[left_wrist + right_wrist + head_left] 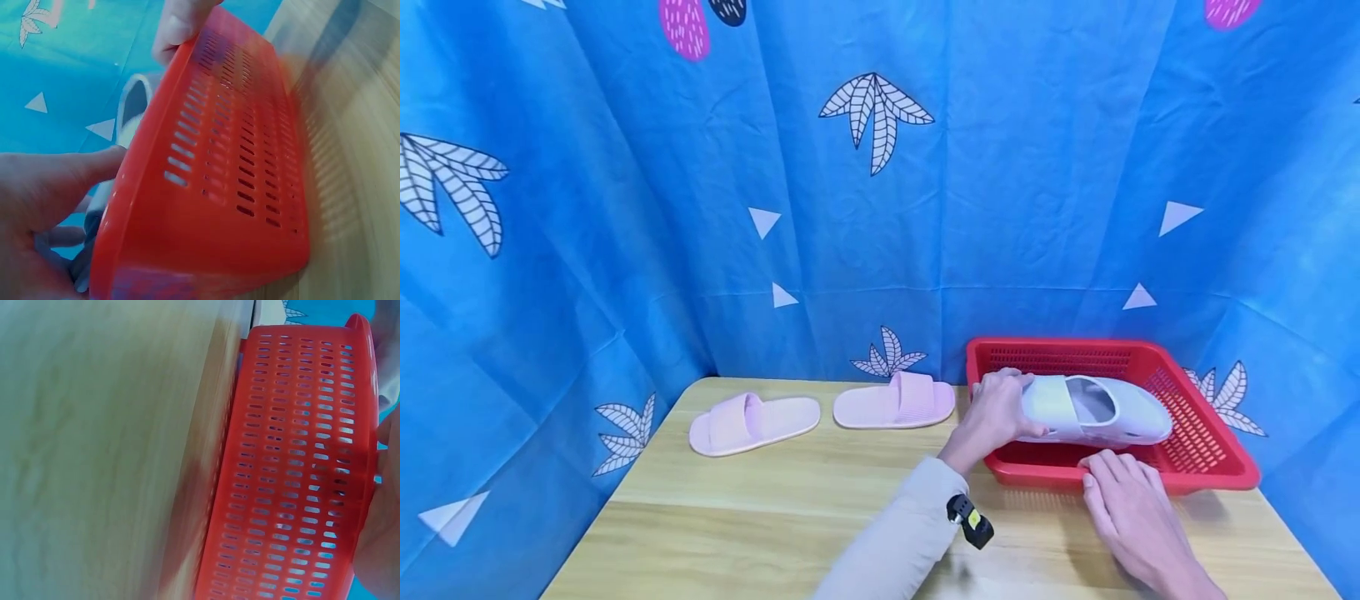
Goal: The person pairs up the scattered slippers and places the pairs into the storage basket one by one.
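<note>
With fingers and thumb of the left hand (992,412) curled round the left end of a pale slip-on shoe (1129,410), holding it lengthwise inside a red basket (1052,477), partly above the rim; hard to tell whether touching the basket's floor. Reaching in over the basket's near left corner, back of the hand upward, from a pale sleeve (898,533) with a black wristband (976,527), slanting forward and right. With fingers of the right hand (1131,510) bent over the near rim, holding the basket there, wrist angled in from the near right. At the far right corner of the table (760,510), that basket. Along the far edge, just left of it, a pink slipper (868,406); by the far left corner, another pink slipper (786,414), slightly angled. Beyond, a blue patterned curtain (1037,183).
</note>
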Demonstrator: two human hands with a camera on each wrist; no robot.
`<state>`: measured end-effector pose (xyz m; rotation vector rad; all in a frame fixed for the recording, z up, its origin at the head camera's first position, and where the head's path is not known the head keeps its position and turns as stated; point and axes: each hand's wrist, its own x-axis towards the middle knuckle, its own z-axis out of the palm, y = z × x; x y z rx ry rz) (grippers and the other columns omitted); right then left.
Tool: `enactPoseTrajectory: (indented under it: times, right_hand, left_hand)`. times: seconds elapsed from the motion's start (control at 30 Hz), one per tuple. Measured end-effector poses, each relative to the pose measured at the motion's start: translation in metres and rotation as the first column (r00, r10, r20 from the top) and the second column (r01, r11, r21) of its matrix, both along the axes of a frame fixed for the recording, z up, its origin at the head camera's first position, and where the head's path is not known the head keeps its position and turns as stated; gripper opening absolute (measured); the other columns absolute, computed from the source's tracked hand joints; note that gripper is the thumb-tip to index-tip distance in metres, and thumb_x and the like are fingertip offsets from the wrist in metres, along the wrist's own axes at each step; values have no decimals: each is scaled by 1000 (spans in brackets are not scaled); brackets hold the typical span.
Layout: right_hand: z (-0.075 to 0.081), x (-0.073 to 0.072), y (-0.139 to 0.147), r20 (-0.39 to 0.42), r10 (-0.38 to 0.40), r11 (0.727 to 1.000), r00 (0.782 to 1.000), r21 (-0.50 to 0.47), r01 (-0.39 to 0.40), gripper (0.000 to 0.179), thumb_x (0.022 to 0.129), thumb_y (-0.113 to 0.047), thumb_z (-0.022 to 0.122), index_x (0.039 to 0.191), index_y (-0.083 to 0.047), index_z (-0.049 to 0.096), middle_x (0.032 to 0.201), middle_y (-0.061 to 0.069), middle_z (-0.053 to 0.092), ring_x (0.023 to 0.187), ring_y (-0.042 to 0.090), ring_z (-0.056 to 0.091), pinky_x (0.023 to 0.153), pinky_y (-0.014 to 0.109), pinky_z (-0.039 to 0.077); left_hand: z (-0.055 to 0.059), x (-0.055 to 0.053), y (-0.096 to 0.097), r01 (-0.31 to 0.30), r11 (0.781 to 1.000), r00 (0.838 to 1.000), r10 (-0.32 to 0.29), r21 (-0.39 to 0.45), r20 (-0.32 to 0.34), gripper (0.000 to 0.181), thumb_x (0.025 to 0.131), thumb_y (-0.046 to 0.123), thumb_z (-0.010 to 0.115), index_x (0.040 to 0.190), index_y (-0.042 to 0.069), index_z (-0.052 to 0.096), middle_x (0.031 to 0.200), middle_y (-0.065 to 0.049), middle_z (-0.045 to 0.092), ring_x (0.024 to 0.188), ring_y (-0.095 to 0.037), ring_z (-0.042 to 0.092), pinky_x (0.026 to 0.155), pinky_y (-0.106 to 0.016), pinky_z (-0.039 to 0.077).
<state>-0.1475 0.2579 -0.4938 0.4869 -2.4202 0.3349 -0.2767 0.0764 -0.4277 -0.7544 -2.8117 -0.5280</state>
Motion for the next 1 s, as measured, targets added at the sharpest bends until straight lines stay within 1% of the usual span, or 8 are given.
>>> enactPoseTrajectory:
  times: [0.13, 0.33, 0.43, 0.6, 0.73, 0.83, 0.93, 1.0]
  right_hand:
    - [0, 0, -1, -4, 3, 1000, 1000, -3, -3, 13, 92, -11, 59, 104, -8, 65, 97, 4, 61, 95, 28, 53, 86, 48, 34]
    - [1, 0, -1, -25, 16, 1000, 1000, -5, -16, 13, 92, -11, 57, 102, -7, 64, 99, 5, 61, 96, 29, 54, 86, 48, 34]
    - [1, -1, -1, -27, 17, 1000, 999, -3, -17, 13, 92, -11, 57, 102, -7, 63, 98, 5, 61, 95, 29, 54, 85, 48, 35]
    - [-1, -1, 0, -23, 13, 1000, 1000, 1, -13, 12, 92, -11, 56, 101, -7, 63, 97, 5, 61, 94, 28, 54, 84, 47, 35]
    - [-1, -1, 1, -21, 9, 1000, 1000, 9, -9, 11, 92, -12, 56, 99, -7, 62, 95, 6, 60, 93, 29, 54, 83, 47, 35]
    - [-1, -1, 1, -23, 10, 1000, 1000, 11, -9, 10, 92, -13, 55, 97, -6, 61, 94, 7, 59, 93, 30, 54, 83, 47, 35]
    - [-1, -1, 0, -30, 15, 1000, 999, 11, -14, 11, 92, -13, 54, 97, -6, 60, 94, 8, 59, 93, 30, 54, 82, 48, 35]
    - [0, -1, 0, -32, 15, 1000, 999, 11, -14, 11, 92, -13, 54, 97, -5, 60, 94, 8, 59, 92, 30, 53, 82, 48, 35]
  left_hand:
    - [-3, 5, 3, -6, 998, 1000, 6, -58, -6, 84, 70, 56, 91, 143, 26, 63, 130, 3, 62, 113, -14, 56, 79, -26, 46]
    - [-5, 6, 6, 23, 997, 1000, -23, -69, 8, 85, 69, 59, 90, 143, 25, 63, 116, 5, 63, 101, -7, 53, 75, -22, 44]
    - [-8, 5, 5, 44, 999, 998, -42, -31, 52, 80, 71, 56, 90, 140, 23, 65, 116, 7, 67, 96, -5, 54, 75, -19, 45]
    - [-13, 4, 5, 80, 995, 992, -74, -57, 101, 77, 73, 55, 90, 139, 25, 66, 113, 11, 70, 89, -3, 55, 75, -17, 44]
    - [-14, 6, 6, 109, 986, 989, -95, -129, 110, 74, 74, 58, 87, 138, 29, 66, 115, 14, 71, 89, -3, 56, 75, -19, 45]
    - [-16, 7, 8, 115, 979, 989, -98, -167, 106, 67, 74, 58, 87, 133, 31, 69, 109, 15, 71, 83, -3, 54, 70, -20, 42]
    - [-18, 8, 10, 98, 979, 992, -82, -178, 91, 61, 74, 57, 87, 128, 33, 72, 102, 15, 71, 78, -3, 52, 64, -21, 40]
    - [-19, 7, 11, 93, 980, 993, -79, -174, 84, 60, 73, 55, 89, 126, 34, 73, 101, 16, 71, 77, -3, 52, 61, -22, 40]
